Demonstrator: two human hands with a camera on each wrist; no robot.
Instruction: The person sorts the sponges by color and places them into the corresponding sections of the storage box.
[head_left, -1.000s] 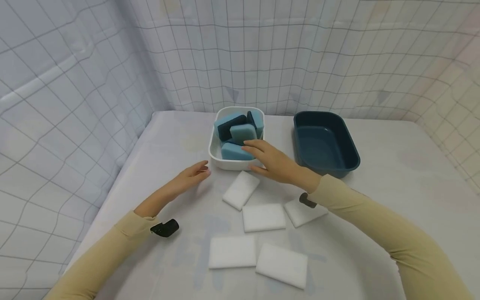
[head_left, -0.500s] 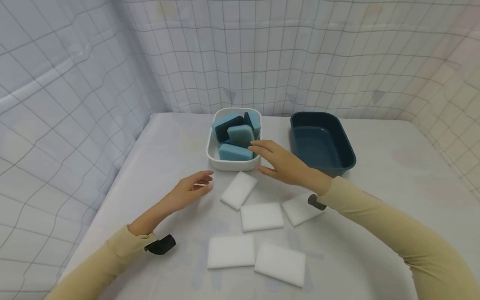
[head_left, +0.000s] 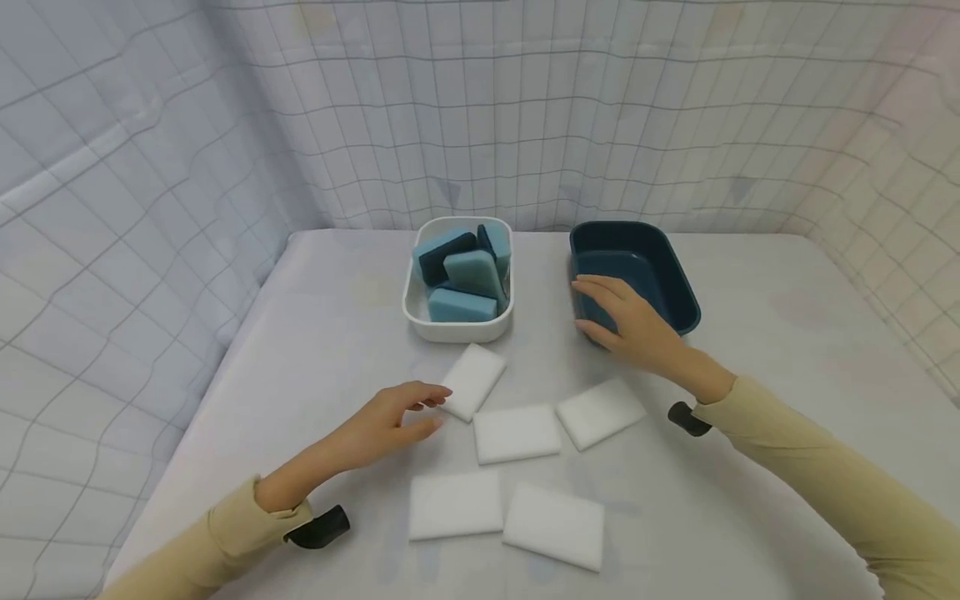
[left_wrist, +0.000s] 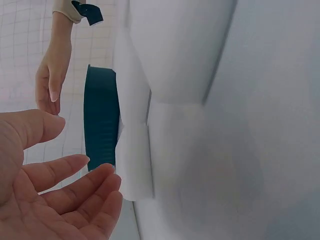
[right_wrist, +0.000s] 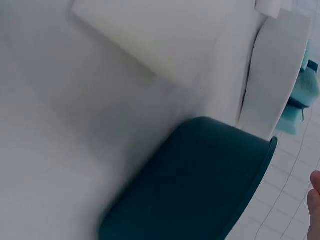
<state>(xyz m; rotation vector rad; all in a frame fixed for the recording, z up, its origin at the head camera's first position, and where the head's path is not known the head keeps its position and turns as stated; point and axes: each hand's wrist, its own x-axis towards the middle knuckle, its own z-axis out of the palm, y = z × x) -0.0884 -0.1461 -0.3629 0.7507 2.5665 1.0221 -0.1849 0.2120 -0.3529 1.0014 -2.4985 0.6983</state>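
Observation:
My left hand [head_left: 382, 425] hovers with relaxed fingers beside a white melamine sponge [head_left: 471, 382] and holds nothing; in the left wrist view its palm [left_wrist: 65, 200] shows bare. My right hand [head_left: 637, 325] is over the near left part of a dark teal bin [head_left: 678, 283], fingers loosely extended and nothing between them. Only its fingertips [right_wrist: 315, 187] show at the right edge of the right wrist view. A white bin [head_left: 459, 332] stands left of the teal one, holding several blue sponges [head_left: 462, 306] with dark scouring sides.
More white sponges lie flat on the table: one in the middle [head_left: 517, 434], another at the right [head_left: 600, 412], and two nearer, a left one [head_left: 455, 505] and a right one [head_left: 555, 527]. Grid-patterned curtains [head_left: 480, 117] surround the white table [head_left: 337, 292].
My right hand has moved right, from the white bin's front right corner to over the teal bin. The left hand has come back toward me and slightly right. The sponges stay put.

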